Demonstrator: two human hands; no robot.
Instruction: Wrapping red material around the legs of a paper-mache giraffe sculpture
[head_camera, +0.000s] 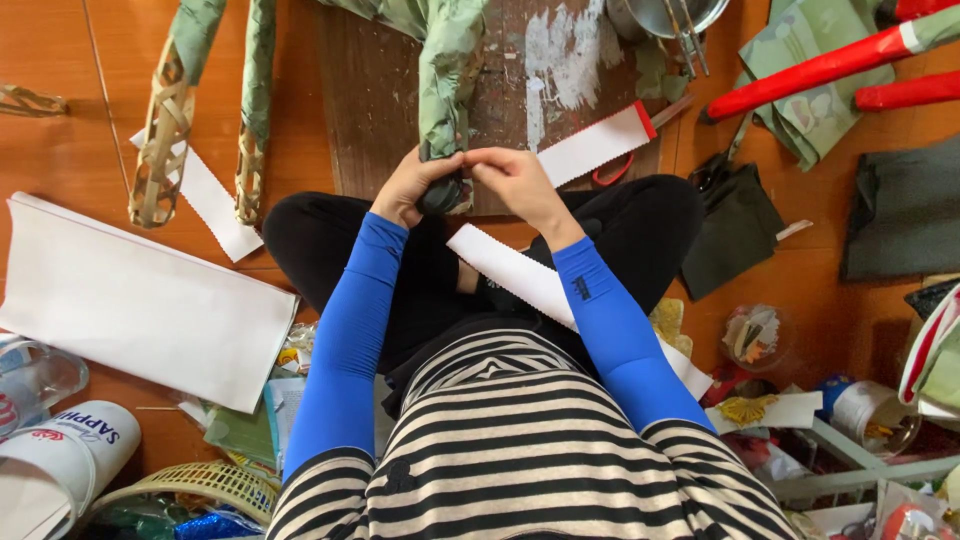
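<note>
A long stick wrapped in green patterned paper (447, 75) runs from the top of the view down to my hands. My left hand (412, 185) grips its lower end, fingers curled around it. Against the same end my right hand (515, 180) pinches the wrap with fingertips. Both hands meet above a worn dark wooden board (375, 100) on the orange floor. A white paper strip with a zigzag edge (515, 275) lies across my lap, below the hands. I sit cross-legged in black trousers, blue sleeves and a striped top.
Two bamboo-weave sticks partly wrapped in green paper (165, 130) lie at the left. A large white sheet (140, 300) lies below them. Red-handled cutters (830, 65), green folded paper (800, 90), dark cloths (905, 210), a metal pot (665, 15) and scattered tubs sit right.
</note>
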